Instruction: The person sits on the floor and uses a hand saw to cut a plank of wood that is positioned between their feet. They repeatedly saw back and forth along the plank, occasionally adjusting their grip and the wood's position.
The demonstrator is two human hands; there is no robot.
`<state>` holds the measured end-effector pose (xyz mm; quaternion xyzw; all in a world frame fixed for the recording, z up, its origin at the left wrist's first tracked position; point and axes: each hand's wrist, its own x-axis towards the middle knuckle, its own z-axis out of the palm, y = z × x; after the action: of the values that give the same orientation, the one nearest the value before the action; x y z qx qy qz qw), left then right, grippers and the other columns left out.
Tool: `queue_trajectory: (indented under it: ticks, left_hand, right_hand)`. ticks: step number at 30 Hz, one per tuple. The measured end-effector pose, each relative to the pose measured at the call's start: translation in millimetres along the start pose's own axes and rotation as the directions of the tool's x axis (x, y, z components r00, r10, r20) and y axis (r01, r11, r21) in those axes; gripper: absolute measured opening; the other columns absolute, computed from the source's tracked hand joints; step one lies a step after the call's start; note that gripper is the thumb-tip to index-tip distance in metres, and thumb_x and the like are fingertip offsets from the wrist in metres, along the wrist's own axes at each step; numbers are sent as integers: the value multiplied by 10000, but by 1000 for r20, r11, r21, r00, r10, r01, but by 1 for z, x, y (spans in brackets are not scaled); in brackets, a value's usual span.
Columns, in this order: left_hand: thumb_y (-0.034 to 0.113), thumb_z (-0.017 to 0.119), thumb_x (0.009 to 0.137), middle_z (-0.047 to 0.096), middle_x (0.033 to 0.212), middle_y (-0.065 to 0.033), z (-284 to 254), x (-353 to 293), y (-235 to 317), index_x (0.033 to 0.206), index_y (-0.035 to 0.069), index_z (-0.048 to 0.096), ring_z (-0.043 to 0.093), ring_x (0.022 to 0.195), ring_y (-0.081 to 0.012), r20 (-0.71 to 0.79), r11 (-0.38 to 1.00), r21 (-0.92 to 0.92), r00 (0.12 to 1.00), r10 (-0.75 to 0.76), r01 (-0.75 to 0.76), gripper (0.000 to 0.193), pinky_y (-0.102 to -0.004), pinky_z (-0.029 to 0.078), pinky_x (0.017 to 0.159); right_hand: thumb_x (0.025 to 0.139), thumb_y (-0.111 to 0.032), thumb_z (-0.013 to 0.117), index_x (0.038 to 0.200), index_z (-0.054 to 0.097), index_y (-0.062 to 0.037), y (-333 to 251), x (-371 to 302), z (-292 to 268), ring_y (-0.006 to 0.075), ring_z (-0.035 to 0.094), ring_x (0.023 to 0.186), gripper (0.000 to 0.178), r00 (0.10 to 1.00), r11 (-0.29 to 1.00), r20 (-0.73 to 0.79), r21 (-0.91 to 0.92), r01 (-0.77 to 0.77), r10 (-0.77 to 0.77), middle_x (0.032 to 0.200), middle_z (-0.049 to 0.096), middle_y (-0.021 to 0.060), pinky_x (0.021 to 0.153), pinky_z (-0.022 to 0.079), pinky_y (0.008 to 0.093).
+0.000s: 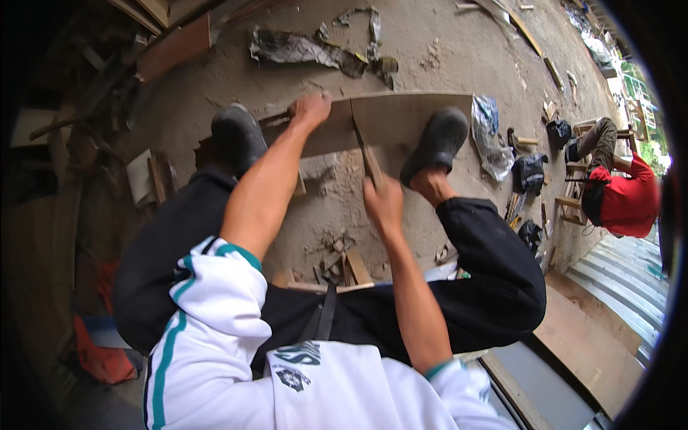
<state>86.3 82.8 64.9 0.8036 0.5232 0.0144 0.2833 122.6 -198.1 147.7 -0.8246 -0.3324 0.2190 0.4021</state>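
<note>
A thin wooden board (412, 118) lies crosswise in front of me, beneath my two black clogs. My right hand (383, 204) is closed round the handle of a handsaw (372, 166). Its narrow dark blade points away from me and meets the board near the middle, where a dark line runs to the far edge. Left of the blade, my left hand (310, 111) grips the board's far edge with bent fingers. The underside of the board is hidden.
Torn plastic sheeting (297, 49) lies on the dirt floor beyond the board. At right are a crumpled plastic bag (494, 147), a hammer (522, 140) and black bags (529, 173). A person in red (631, 197) sits farther right. Wood scraps (351, 269) lie between my legs.
</note>
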Motion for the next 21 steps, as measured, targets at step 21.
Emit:
queue_trajectory:
  ticks: [21]
  left_hand:
    - [451,364,931,649,1022,-311,4,1,-14,981,-56,694,610,1020,-474,9,1000,-3,1000,-26,26,606,-506,446,947]
  right_hand:
    - [812,-159,613,771,604,23,-18,-16,-8,340,609,598,187,986,988,100,63,-143,137,649,585,215,597,470,406]
